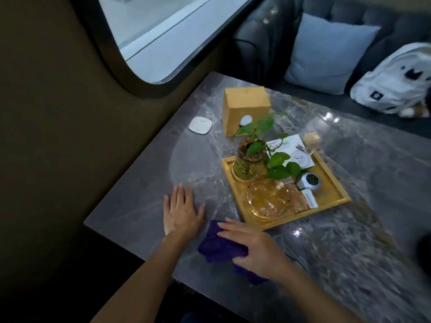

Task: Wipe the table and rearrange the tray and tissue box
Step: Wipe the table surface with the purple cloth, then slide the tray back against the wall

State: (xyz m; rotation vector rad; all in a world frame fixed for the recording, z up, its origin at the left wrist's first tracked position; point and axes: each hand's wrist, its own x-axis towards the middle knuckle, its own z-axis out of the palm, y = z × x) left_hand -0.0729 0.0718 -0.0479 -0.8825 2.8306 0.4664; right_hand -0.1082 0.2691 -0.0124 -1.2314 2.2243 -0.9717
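Note:
A grey marble table (pixel 349 241) fills the middle of the view. My right hand (pixel 254 248) presses flat on a purple cloth (pixel 219 245) near the table's front edge, fingers spread over it. My left hand (pixel 180 212) lies flat and open on the bare tabletop just left of the cloth. Right behind the cloth sits a wooden tray (pixel 335 183) holding a potted plant in a glass jar (pixel 247 164), a glass ashtray (pixel 268 198), a small white pot and cards. A yellow wooden tissue box (pixel 245 108) stands behind the tray, apart from it.
A small white square device (pixel 200 125) lies on the table left of the tissue box. A dark wall with a window runs along the table's left side. Behind the table is a grey sofa with a light blue cushion (pixel 326 54) and a white backpack (pixel 394 82).

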